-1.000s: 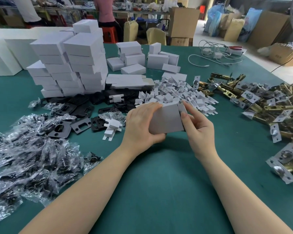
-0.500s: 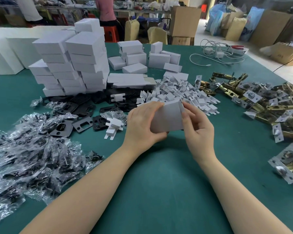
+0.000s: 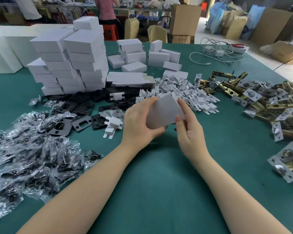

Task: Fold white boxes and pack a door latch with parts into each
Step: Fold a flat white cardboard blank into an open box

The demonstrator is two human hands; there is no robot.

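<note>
Above the middle of the green table I hold a white box [image 3: 161,112], tilted with its open right end raised. My left hand [image 3: 139,123] grips its left side, fingers curled underneath. My right hand [image 3: 188,125] touches the box's right end, index finger along the flap edge and thumb at the lower corner. Brass door latches [image 3: 276,108] lie heaped at the right. Black strike plates [image 3: 81,122] and clear bags of parts [image 3: 30,159] lie at the left. Small white card inserts [image 3: 184,93] are piled behind the box.
A tall stack of closed white boxes [image 3: 71,61] stands at the back left, with flat unfolded box blanks [image 3: 130,79] beside it. More white boxes [image 3: 147,54] sit farther back. A white cable [image 3: 215,53] lies at the far right. People work at benches beyond.
The box has been lifted slightly and tilted more. My right hand has shifted from gripping the right side to fingering the flap at the box's right end.
</note>
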